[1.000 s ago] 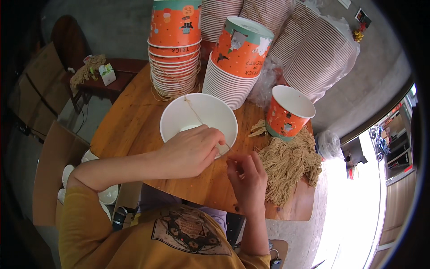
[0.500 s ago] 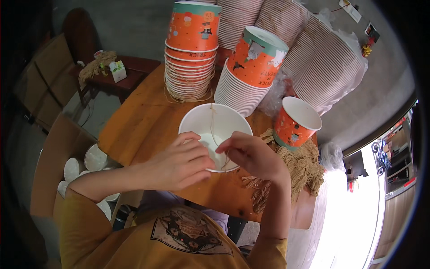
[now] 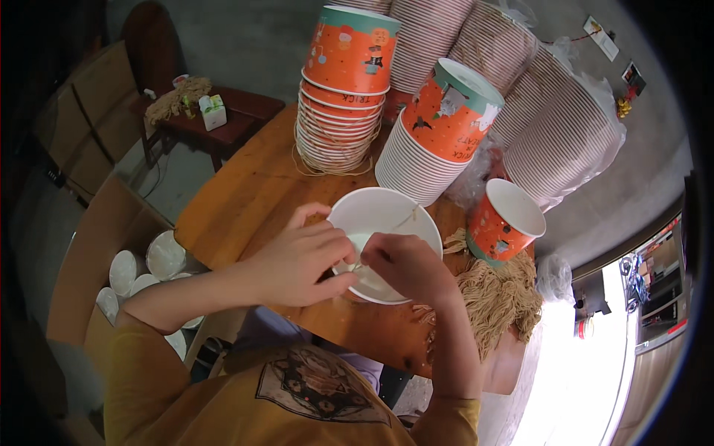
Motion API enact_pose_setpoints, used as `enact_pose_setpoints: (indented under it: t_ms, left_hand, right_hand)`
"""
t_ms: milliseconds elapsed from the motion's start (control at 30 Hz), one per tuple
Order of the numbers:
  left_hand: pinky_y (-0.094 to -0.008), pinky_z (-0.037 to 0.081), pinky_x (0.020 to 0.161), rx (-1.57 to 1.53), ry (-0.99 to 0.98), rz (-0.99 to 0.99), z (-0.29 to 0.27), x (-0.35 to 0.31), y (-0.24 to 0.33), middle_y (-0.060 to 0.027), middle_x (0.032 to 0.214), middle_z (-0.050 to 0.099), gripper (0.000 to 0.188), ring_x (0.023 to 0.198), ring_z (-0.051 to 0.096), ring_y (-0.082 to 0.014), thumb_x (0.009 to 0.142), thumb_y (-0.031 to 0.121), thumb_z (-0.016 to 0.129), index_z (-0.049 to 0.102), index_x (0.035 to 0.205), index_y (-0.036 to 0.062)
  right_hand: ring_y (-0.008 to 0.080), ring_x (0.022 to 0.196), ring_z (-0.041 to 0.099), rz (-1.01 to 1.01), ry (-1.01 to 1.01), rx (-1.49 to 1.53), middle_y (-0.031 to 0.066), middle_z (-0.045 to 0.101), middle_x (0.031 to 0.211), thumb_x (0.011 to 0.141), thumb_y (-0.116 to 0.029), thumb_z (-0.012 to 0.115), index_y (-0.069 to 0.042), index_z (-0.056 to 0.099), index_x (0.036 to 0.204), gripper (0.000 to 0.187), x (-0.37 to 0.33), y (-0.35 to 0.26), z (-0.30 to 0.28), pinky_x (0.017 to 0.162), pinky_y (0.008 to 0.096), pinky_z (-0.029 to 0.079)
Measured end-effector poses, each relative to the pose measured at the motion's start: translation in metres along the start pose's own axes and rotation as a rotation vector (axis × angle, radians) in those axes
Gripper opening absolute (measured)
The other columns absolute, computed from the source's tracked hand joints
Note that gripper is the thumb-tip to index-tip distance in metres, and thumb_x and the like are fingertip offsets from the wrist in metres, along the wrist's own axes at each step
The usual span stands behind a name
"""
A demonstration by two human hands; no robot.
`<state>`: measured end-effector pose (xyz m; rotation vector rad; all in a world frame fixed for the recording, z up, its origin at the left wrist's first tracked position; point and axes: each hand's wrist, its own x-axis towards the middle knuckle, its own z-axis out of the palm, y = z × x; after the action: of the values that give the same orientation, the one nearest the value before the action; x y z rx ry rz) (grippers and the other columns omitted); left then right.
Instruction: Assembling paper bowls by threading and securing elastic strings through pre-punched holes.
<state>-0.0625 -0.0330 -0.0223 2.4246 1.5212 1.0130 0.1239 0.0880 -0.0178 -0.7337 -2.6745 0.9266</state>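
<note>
A white-lined paper bucket (image 3: 375, 202) stands on the table just in front of me, mouth up, with a thin tan cord (image 3: 407, 218) across its inside. My left hand (image 3: 303, 256) is at the bucket's near-left rim, thumb and fingers closed in a pinch on the cord. Over the near-right part of the opening, my right hand (image 3: 410, 269) has its fingers curled in, closed on the cord close to the left fingertips. Exactly how the cord runs between the fingers is hidden.
Two stacks of orange buckets, a left stack (image 3: 346, 59) and a right stack (image 3: 454, 111), stand behind. A single orange bucket (image 3: 506, 219) sits beside a bundle of tan cords (image 3: 502, 297) at right. Wrapped stacks (image 3: 565, 126) rise farther back. A cardboard box (image 3: 93, 245) holds buckets at left.
The view has shifted, so the table things appear farther right. My hands have come closer together, and the cord inside the bucket now slants toward the far-right rim.
</note>
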Motion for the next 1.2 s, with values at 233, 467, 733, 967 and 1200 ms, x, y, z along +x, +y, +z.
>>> enact_pose_setpoints:
  t_ms: [233, 467, 733, 967, 1200]
  left_hand:
    - [-0.0399, 0.028, 0.101, 0.184, -0.270, -0.174, 0.010, 0.022, -0.002, -0.0085, 0.087, 0.060, 0.023, 0.094, 0.058, -0.0244, 0.085, 0.029, 0.063, 0.067, 0.082, 0.0066]
    - [-0.0390, 0.023, 0.104, 0.192, -0.640, -0.257, 0.001, 0.043, 0.000, -0.0107, 0.096, 0.059, 0.020, 0.104, 0.053, -0.0222, 0.079, 0.024, 0.063, 0.069, 0.078, 0.0053]
    - [-0.0414, 0.032, 0.092, 0.039, -0.693, -0.231, -0.005, 0.045, 0.000, -0.0104, 0.068, 0.055, 0.014, 0.082, 0.057, -0.0264, 0.074, 0.015, 0.057, 0.060, 0.068, 0.0026]
    - [-0.0412, 0.033, 0.093, -0.063, -0.586, 0.134, -0.010, 0.032, -0.001, -0.0099, 0.083, 0.056, 0.010, 0.086, 0.054, -0.0262, 0.085, 0.015, 0.057, 0.057, 0.085, 0.0053]
    - [-0.0408, 0.029, 0.103, -0.242, -0.515, 0.194, -0.015, 0.019, -0.004, -0.0087, 0.099, 0.055, 0.011, 0.106, 0.051, -0.0234, 0.090, 0.013, 0.058, 0.054, 0.098, 0.0082]
  right_hand:
    - [0.0384, 0.079, 0.064, 0.049, -0.067, -0.028, 0.0176, 0.067, 0.080, 0.090, -0.027, 0.056, -0.008, 0.067, 0.088, 0.022, 0.007, 0.002, 0.006, 0.069, 0.0463, 0.049]
    - [0.0389, 0.076, 0.064, 0.010, -0.066, -0.026, 0.0179, 0.066, 0.078, 0.090, -0.027, 0.055, -0.008, 0.066, 0.085, 0.023, 0.003, 0.002, 0.010, 0.069, 0.0483, 0.049]
    - [0.0400, 0.071, 0.065, 0.078, 0.041, -0.324, 0.0184, 0.066, 0.074, 0.086, -0.021, 0.055, -0.006, 0.065, 0.080, 0.019, 0.006, -0.007, 0.015, 0.066, 0.0488, 0.051]
    - [0.0380, 0.074, 0.065, 0.033, 0.096, -0.403, 0.0181, 0.066, 0.073, 0.081, -0.021, 0.061, -0.009, 0.066, 0.078, 0.013, 0.004, 0.009, 0.025, 0.066, 0.0486, 0.050]
    - [0.0368, 0.073, 0.068, -0.015, 0.038, -0.375, 0.0200, 0.067, 0.077, 0.077, -0.025, 0.064, -0.006, 0.069, 0.076, 0.019, 0.007, 0.001, 0.024, 0.066, 0.0456, 0.054]
